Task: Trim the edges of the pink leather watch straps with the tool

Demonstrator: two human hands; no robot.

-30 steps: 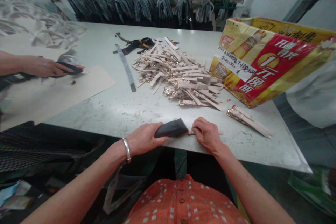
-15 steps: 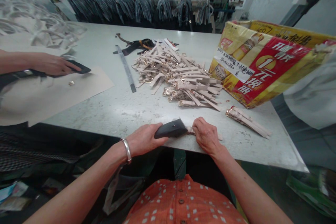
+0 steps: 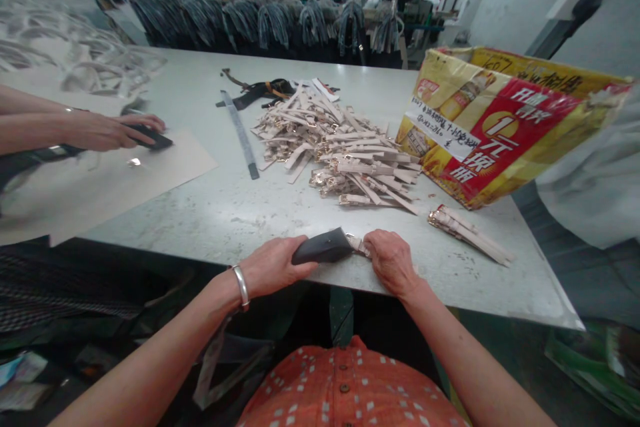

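My left hand (image 3: 281, 265) is closed around a dark grey, flat-sided handheld piece (image 3: 324, 247) whose exact kind I cannot make out. A small beige buckle strap (image 3: 357, 244) lies at the far end of that piece. My right hand (image 3: 390, 255), fingers curled, pinches the strap near the table's front edge. Ahead of both hands is a large heap of beige buckle straps (image 3: 345, 147) with gold-coloured buckles. To the right of my right hand rests a small bundle of straps (image 3: 467, 233).
A yellow and red cardboard box (image 3: 500, 127) stands at the right on the pale table (image 3: 200, 213). Behind a long grey strip (image 3: 240, 133) lie dark straps (image 3: 265, 92). At left, a co-worker's hands (image 3: 115, 130) hold a dark piece over a beige sheet (image 3: 185, 160).
My right hand has shifted slightly left, and more of the buckle strap shows beside the grey piece. A second hand of the co-worker has come into sight at left.
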